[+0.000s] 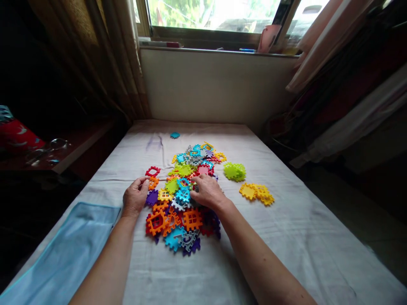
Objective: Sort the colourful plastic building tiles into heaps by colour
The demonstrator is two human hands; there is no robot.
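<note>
A heap of colourful notched plastic pieces [192,219] lies on the white cloth. My left hand [136,195] is at the heap's left edge, its fingers drawn together beside an orange piece [153,183]; whether it grips anything is too small to tell. Over the middle of the heap is my right hand [206,190], fingers curled down near a blue piece [183,195] and a red and pink piece [204,169]. What its fingertips hold, if anything, is hidden. Right of the heap lie green pieces [234,171] and yellow pieces [257,192] in two small groups.
One blue piece [174,135] lies apart near the far edge of the cloth-covered surface [286,237]. A light blue cloth [76,241] is at the left. Beyond are a wall [203,84], a windowsill with a pink cup [269,38], and a side table [79,156] with glasses.
</note>
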